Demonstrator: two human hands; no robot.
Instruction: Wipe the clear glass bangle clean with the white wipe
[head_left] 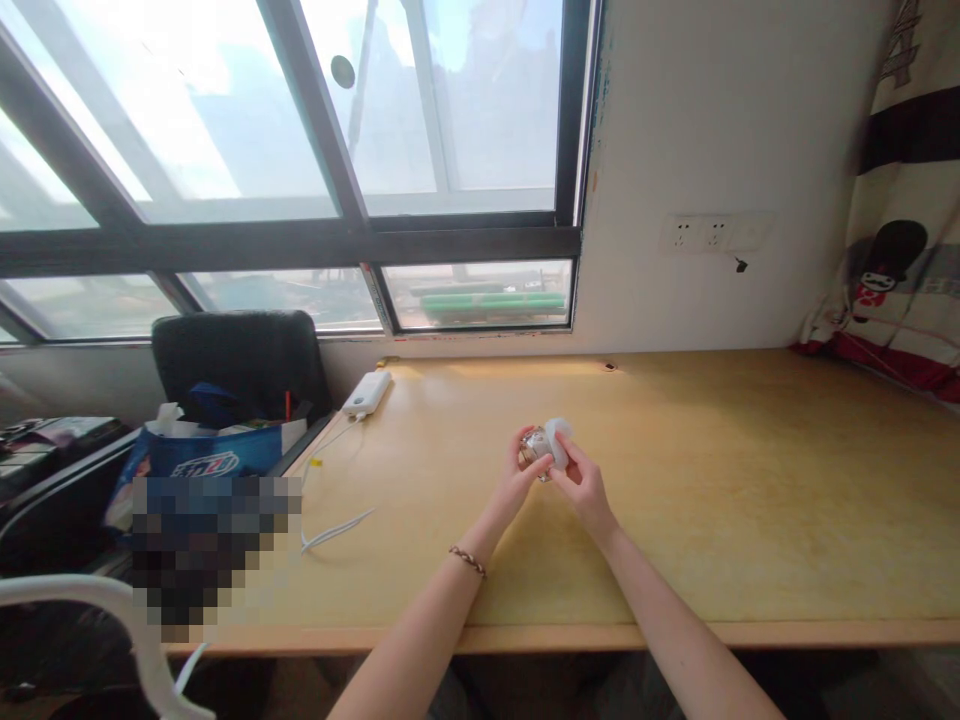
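Note:
Over the middle of the wooden table, my left hand [520, 472] is closed around a small shiny, silvery object [534, 446]. My right hand [582, 480] pinches a soft-looking white piece [557, 440] against the right side of that object. The white piece could be cloth or a wipe; its exact kind is too small to tell. Fingers cover much of both things, and the two hands nearly touch. A braided bracelet [469, 560] circles my left wrist.
A white power strip [367, 394] with a white cable [337, 530] lies at the table's left side. Beyond that edge are a black chair [236, 350] and a blue bag [217, 455]. A white curved tube [112, 605] rises at lower left. Wall sockets [701, 233] sit behind the table [712, 480].

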